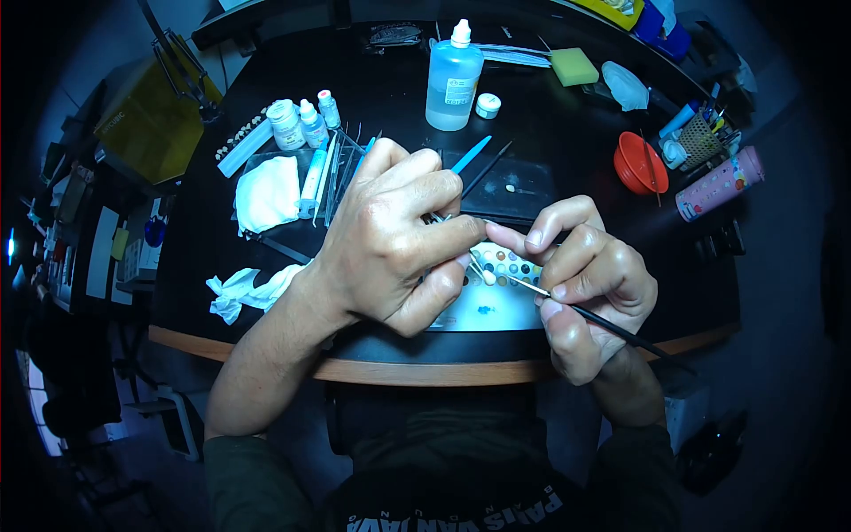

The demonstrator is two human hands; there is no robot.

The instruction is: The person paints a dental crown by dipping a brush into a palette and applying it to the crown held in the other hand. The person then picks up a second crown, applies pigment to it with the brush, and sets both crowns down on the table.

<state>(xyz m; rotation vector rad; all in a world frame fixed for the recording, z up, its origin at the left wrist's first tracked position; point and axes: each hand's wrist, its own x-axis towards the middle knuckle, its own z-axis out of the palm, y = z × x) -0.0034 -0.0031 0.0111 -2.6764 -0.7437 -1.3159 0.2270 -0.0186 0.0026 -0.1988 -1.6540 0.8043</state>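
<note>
My left hand is closed in a pinch round thin metal tweezers, whose tips hold a small whitish piece. Between the thumb and fingers of my right hand is a thin black brush, its fine tip pointing left, close to the piece. The fingertips of both hands meet or nearly meet above a white palette with rows of small coloured wells. Part of the palette is hidden by my hands.
A large clear bottle stands behind the hands, beside a small white jar. To the right are a red bowl, a pen holder and a pink bottle. Small bottles and folded white cloth lie left.
</note>
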